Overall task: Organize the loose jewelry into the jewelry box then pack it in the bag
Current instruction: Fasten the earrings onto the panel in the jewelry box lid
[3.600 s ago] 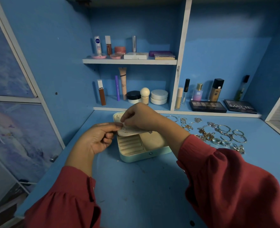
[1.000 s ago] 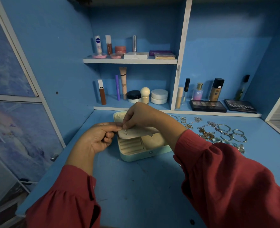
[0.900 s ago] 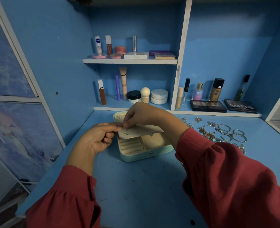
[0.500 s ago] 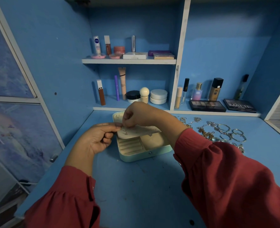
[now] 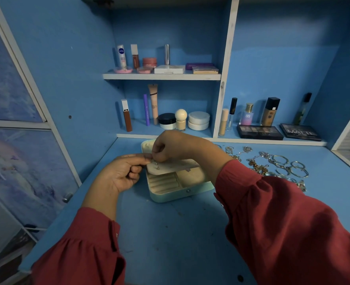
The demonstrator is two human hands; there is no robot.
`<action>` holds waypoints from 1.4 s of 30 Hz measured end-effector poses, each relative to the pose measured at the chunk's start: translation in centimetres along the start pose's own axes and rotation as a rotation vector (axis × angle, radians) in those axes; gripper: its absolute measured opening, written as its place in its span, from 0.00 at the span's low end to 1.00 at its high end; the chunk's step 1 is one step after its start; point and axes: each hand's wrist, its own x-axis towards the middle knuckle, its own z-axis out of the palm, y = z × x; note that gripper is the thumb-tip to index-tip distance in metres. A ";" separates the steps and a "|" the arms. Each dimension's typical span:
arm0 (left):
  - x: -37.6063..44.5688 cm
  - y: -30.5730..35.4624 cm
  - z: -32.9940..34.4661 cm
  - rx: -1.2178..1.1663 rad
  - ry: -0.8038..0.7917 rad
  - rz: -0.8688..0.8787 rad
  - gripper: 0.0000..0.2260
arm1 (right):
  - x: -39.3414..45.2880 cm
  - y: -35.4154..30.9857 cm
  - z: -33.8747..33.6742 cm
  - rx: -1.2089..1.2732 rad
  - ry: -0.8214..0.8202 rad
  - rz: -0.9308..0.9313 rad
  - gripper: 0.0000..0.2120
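Cream earring panel (image 5: pixel 171 166) sits over the open jewelry box (image 5: pixel 178 182) at table (image 5: pixel 170 233) centre. Left hand (image 5: pixel 119 173) pinches its left edge; right hand (image 5: pixel 170 148) pinches a stud (image 5: pixel 156 163) there. Recommended: steady panel, press post straight. Loose jewelry (image 5: pixel 277 165) lies far right.

A blue desk (image 5: pixel 170 233) is backed by blue shelves (image 5: pixel 161 76); patterned cupboard doors (image 5: pixel 16 161) are seen left.

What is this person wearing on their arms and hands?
Both arms are in loose dark red sleeves, full in the cloth and gathered at the cuff just above each wrist. The left hand and right hand are bare, with no gloves, and no rings or watch show.
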 end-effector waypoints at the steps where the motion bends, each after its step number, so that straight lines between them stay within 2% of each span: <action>1: 0.0 0.0 0.0 0.003 -0.002 0.003 0.08 | 0.0 -0.1 -0.1 -0.002 -0.020 0.006 0.08; 4: 0.0 0.0 0.0 0.014 -0.002 0.011 0.09 | 0.0 -0.5 -0.5 -0.019 -0.063 0.022 0.09; 15: 0.1 -0.1 0.1 0.031 0.011 0.027 0.09 | 0.5 -1.9 -0.1 -0.190 -0.050 0.076 0.14; 21: 0.3 -0.1 -0.1 0.031 0.017 0.025 0.10 | 0.5 -2.4 0.0 -0.254 -0.047 0.088 0.09; 27: 0.3 -0.2 0.0 0.035 -0.006 0.028 0.09 | 1.0 -3.2 0.4 -0.316 -0.037 0.174 0.13; 31: -0.3 0.0 0.3 0.035 -0.027 0.025 0.09 | 1.6 -3.7 1.0 -0.308 -0.008 0.224 0.14; 33: -0.3 0.1 0.4 0.036 -0.025 0.017 0.13 | 1.7 -3.7 1.0 -0.301 -0.010 0.236 0.14; 38: -0.3 0.2 0.3 0.021 -0.046 0.004 0.09 | 0.8 -3.0 0.4 -0.244 -0.001 0.245 0.14; 41: -0.4 0.2 0.5 0.026 -0.023 0.013 0.07 | -0.1 -2.2 0.2 -0.146 0.065 0.209 0.08; 42: -0.5 0.3 0.5 0.028 -0.016 0.016 0.06 | -0.5 -1.9 0.1 -0.108 0.069 0.207 0.10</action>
